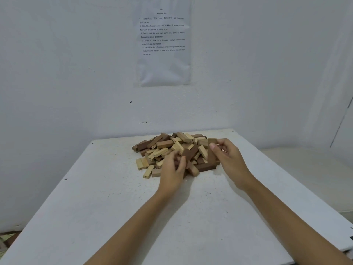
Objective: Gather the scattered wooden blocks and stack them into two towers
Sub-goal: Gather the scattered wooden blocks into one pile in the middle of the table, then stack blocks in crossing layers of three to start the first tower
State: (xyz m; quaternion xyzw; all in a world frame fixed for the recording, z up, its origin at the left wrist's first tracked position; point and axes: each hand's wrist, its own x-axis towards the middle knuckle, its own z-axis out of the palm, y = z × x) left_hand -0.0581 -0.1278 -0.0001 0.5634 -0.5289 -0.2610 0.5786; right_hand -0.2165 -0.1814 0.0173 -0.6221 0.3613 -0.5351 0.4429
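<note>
Dozens of wooden blocks (168, 148), some pale and some dark brown, lie in a loose heap toward the far edge of the white counter (114, 217), close to the wall (57, 73). A few pale ones with printed numbers lie flat at the heap's near left fringe. No tower stands yet.

The right hand (226, 156) is at the right side of the heap. Its grip is clenched on a dark block (212, 153), pinched between thumb and fingers and standing upright on end, its lower end down among the other pieces.

The left hand (172, 169) reaches into the near edge of the heap with its fingers curled. It is blurred, and whether its grip has closed on a piece or only rests among them I cannot tell.

Both forearms stretch across the counter from the near side. A sheet of paper (162, 60) with printed lines hangs on the wall above the heap.
</note>
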